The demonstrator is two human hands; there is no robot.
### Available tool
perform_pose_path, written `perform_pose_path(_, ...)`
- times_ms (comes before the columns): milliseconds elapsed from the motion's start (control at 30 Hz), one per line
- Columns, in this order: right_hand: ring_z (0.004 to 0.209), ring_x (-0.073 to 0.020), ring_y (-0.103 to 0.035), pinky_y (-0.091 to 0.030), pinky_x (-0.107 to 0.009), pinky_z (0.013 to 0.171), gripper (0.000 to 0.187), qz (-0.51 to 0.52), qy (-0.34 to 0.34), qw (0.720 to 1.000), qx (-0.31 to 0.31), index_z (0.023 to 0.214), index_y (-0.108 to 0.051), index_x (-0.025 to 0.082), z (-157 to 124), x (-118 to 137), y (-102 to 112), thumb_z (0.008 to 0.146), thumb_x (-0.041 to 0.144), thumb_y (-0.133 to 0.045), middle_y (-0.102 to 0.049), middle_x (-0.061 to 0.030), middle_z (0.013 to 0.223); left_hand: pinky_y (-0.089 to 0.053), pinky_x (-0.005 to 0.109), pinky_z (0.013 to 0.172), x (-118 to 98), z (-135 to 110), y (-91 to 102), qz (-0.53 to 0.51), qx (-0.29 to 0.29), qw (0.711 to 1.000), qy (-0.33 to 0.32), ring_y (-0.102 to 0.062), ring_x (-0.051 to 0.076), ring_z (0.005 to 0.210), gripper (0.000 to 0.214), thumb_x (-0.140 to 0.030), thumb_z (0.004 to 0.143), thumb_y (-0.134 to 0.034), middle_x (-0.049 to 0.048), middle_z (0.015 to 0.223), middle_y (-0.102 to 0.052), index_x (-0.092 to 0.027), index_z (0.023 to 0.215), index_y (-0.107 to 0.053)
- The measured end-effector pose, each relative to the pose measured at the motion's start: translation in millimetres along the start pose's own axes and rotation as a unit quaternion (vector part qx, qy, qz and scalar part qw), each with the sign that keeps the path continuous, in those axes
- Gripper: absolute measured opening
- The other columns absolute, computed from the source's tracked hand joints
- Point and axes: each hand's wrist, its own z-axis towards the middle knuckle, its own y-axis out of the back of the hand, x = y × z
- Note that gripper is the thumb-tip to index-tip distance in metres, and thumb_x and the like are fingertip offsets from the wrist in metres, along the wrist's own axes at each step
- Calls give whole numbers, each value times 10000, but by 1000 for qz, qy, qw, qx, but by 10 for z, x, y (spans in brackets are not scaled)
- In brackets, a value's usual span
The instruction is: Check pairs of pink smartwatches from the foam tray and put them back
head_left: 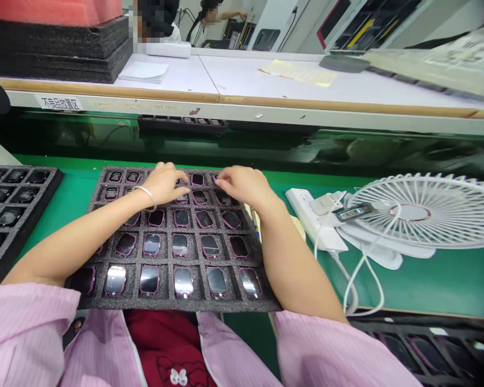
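Observation:
A black foam tray [165, 302] lies in front of me, its compartments holding several smartwatches with purple frames and dark screens, such as this smartwatch [180, 244]. My left hand [163, 184] hovers over the tray's far rows, thumb and forefinger apart, covering some watches. It wears a pale bangle [148, 194]. At the far right corner, my right hand [242, 185] has its fingertips closed on the edge of a smartwatch [215, 178], most of which they hide. The watches in the two far left columns show lit text.
Left stands another foam tray [44, 199] of watches. To the right lie a white power strip [312, 215], cables and a white fan [419, 212]. A shelf [242, 75] crosses the back, bearing stacked black foam [56, 51] and papers. Another tray [427, 349] sits lower right. People are beyond.

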Motion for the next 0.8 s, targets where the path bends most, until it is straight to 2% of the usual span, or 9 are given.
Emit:
perform_pose_path(100, 1116, -412, -694, -530, -442, 866, 350, -73, -79, 989, 106, 1026, -782, 144, -78, -49, 61, 1028, 424, -572, -749, -210, 1085, -420, 462, 1076, -342, 205, -113, 0, 22, 1000, -2, -537, 368, 1226, 333, -387, 951, -610, 177, 1144, -658, -141, 1080, -793)
perform_pose_path(233, 1125, -363, -710, -541, -381, 845, 339, -69, -44, 989, 120, 1048, -764, 134, -105, -37, -49, 1030, 430, -600, -749, -206, 1139, -445, 502, 1056, -552, 348, -317, -16, 30, 999, 21, -526, 412, 1275, 322, -360, 850, -754, 227, 1240, -644, -103, 1044, -764)
perform_pose_path(400, 1099, -394, -715, -548, -408, 841, 238, -40, -43, 995, 81, 1111, -698, 121, -120, 4, -93, 971, 310, -663, -743, -230, 1131, -442, 572, 1064, -505, 349, -286, -89, 15, 995, 35, -564, 430, 1256, 226, -269, 790, -807, 219, 1174, -673, -120, 911, -689)
perform_pose_path(533, 1060, -404, -715, -537, -448, 843, 222, -1, -49, 999, 5, 1203, -596, 122, -175, 32, -48, 1009, 217, -544, -728, -252, 1122, -534, 424, 966, -401, 165, -73, -188, 18, 982, 3, -689, 271, 1053, 205, -161, 812, -751, 119, 1051, -721, -174, 783, -548)
perform_pose_path(600, 942, -326, -734, -543, -406, 805, 214, 136, 13, 990, -31, 1227, -533, 147, -198, 66, -68, 1032, 223, -487, -731, -195, 1096, -571, 355, 829, -300, -22, 46, -251, 14, 968, 6, -719, 206, 915, 177, -183, 873, -684, 97, 1039, -730, -182, 836, -511)
perform_pose_path(633, 864, -283, -735, -546, -379, 775, 210, 259, 66, 963, -28, 1217, -520, 164, -206, 101, -95, 1032, 260, -501, -733, -157, 1070, -572, 317, 748, -236, -133, 101, -300, 11, 954, 14, -723, 180, 842, 152, -230, 922, -629, 84, 994, -732, -187, 868, -494)
perform_pose_path(667, 793, -246, -727, -549, -355, 747, 235, 399, 122, 909, -7, 1203, -520, 178, -212, 151, -131, 1018, 320, -548, -736, -121, 1037, -557, 297, 676, -168, -250, 149, -430, 5, 902, 38, -719, 179, 775, 175, -278, 918, -650, 77, 928, -731, -184, 895, -504)
perform_pose_path(733, 690, -195, -706, -554, -320, 700, 378, 637, 189, 743, 75, 1192, -540, 195, -226, 300, -214, 939, 429, -696, -747, -71, 964, -492, 234, 575, -45, -481, 215, -579, -18, 811, 83, -657, 135, 639, 323, -381, 819, -776, 32, 786, -688, -160, 912, -561)
perform_pose_path(800, 646, -163, -694, -557, -287, 669, 476, 744, 176, 623, 165, 1178, -573, 207, -249, 486, -285, 847, 433, -828, -764, -46, 924, -450, 196, 544, 34, -680, 235, -637, -46, 758, 131, -596, 88, 592, 431, -436, 719, -858, 15, 748, -655, -125, 897, -619)
